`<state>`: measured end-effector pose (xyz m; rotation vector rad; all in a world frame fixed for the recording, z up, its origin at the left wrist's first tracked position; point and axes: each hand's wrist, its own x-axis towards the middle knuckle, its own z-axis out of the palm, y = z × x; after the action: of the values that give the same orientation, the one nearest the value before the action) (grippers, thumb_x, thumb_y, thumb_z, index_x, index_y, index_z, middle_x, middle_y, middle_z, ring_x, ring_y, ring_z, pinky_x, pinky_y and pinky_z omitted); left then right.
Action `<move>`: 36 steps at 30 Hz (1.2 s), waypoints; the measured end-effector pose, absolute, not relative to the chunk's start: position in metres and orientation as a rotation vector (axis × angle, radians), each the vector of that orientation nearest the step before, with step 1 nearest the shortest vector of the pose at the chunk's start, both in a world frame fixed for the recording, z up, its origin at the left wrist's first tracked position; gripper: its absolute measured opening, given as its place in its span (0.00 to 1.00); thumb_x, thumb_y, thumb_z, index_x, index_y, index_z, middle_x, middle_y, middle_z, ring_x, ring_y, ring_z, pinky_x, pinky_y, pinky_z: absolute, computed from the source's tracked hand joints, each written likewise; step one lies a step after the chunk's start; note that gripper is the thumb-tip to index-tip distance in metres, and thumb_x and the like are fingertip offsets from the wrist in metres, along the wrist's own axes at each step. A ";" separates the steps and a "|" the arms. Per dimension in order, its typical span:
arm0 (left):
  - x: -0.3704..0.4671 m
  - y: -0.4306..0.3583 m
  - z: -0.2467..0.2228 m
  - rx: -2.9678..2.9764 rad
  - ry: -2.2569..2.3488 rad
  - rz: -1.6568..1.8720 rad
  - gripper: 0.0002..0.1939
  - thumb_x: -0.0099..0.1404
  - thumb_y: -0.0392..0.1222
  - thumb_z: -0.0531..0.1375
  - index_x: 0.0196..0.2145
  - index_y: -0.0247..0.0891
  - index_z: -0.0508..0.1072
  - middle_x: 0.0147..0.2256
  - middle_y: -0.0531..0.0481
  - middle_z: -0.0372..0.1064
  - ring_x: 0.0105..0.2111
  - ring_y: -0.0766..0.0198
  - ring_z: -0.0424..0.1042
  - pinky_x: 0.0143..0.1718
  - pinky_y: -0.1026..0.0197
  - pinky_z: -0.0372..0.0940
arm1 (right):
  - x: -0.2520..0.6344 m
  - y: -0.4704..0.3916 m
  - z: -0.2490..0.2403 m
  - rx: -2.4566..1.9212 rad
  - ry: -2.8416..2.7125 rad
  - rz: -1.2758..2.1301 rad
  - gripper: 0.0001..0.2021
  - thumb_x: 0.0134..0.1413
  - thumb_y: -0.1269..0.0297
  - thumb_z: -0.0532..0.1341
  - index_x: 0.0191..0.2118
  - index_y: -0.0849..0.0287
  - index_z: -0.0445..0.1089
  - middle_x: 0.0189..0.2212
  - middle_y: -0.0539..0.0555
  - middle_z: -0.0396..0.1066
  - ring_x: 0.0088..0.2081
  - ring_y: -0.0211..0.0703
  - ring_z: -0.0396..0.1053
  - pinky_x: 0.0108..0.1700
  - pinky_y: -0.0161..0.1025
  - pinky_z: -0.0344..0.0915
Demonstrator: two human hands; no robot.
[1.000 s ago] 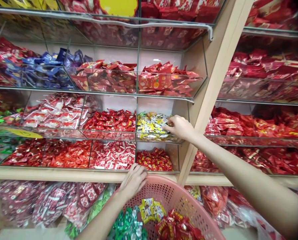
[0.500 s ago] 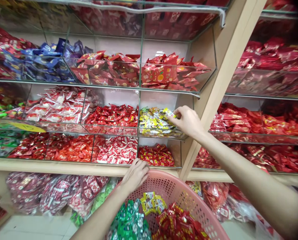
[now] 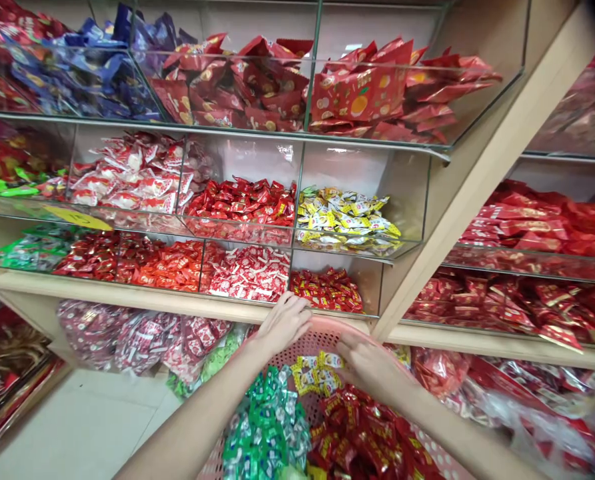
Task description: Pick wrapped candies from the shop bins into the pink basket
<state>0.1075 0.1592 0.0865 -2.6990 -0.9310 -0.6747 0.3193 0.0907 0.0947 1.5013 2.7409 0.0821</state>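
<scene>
My left hand [image 3: 286, 324] is closed over the far rim of a pink perforated plastic basket [image 3: 322, 328]. Inside the basket, my right hand [image 3: 370, 360] is blurred, its fingers bent and partly hidden. Its fingertips are beside a yellow-and-white wrapped candy [image 3: 331, 360]; whether they still grip it does not show. Several like candies [image 3: 307, 381] lie there, with green-wrapped candies [image 3: 267, 420] to the left and red-wrapped candies [image 3: 367, 433] nearer me. A shelf bin [image 3: 350, 217] above holds more of the yellow candies.
Clear-fronted bins of red candies [image 3: 244, 203], red-and-white candies [image 3: 250, 273] and blue packets [image 3: 92, 77] fill the shelves. A wooden upright [image 3: 477, 180] divides the shelving at right. Filled plastic bags [image 3: 147, 340] stand on the floor beneath the wooden ledge [image 3: 152, 297].
My right hand has come down from the yellow candy bin into the basket, bringing a yellow candy. My left hand stays on the rim. The view has tilted down and come closer.
</scene>
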 end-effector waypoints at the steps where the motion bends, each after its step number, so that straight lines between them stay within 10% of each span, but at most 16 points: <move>1: 0.108 0.159 0.087 -2.698 -0.934 -0.673 0.09 0.67 0.42 0.52 0.37 0.37 0.69 0.38 0.47 0.64 0.39 0.60 0.61 0.49 0.53 0.53 | 0.318 0.092 0.088 1.478 2.689 0.052 0.08 0.55 0.62 0.57 0.36 0.61 0.68 0.37 0.57 0.68 0.36 0.46 0.69 0.33 0.37 0.62; 12: 0.106 0.157 0.086 -2.703 -0.966 -0.737 0.06 0.66 0.40 0.53 0.35 0.38 0.68 0.38 0.47 0.64 0.40 0.59 0.61 0.46 0.53 0.55 | 0.304 0.093 0.088 1.508 2.656 0.039 0.08 0.55 0.64 0.58 0.37 0.62 0.70 0.40 0.58 0.70 0.36 0.47 0.71 0.32 0.37 0.62; 27: 0.106 0.155 0.087 -2.703 -0.963 -0.818 0.04 0.65 0.39 0.54 0.37 0.38 0.68 0.39 0.48 0.65 0.40 0.60 0.62 0.48 0.52 0.54 | 0.314 0.172 0.285 1.850 3.460 0.633 0.07 0.54 0.64 0.57 0.34 0.59 0.71 0.28 0.51 0.66 0.30 0.37 0.62 0.33 0.34 0.57; 36: 0.105 0.156 0.085 -2.725 -0.996 -0.797 0.03 0.65 0.38 0.54 0.37 0.38 0.66 0.40 0.49 0.64 0.40 0.60 0.60 0.48 0.53 0.53 | 0.307 0.225 0.284 2.057 3.430 0.232 0.10 0.48 0.59 0.61 0.27 0.61 0.72 0.26 0.51 0.70 0.28 0.37 0.64 0.33 0.33 0.57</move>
<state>0.1048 0.1564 0.0853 -2.7255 -0.9964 -0.7967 0.3073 0.2252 0.2837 2.0566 3.4299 0.2316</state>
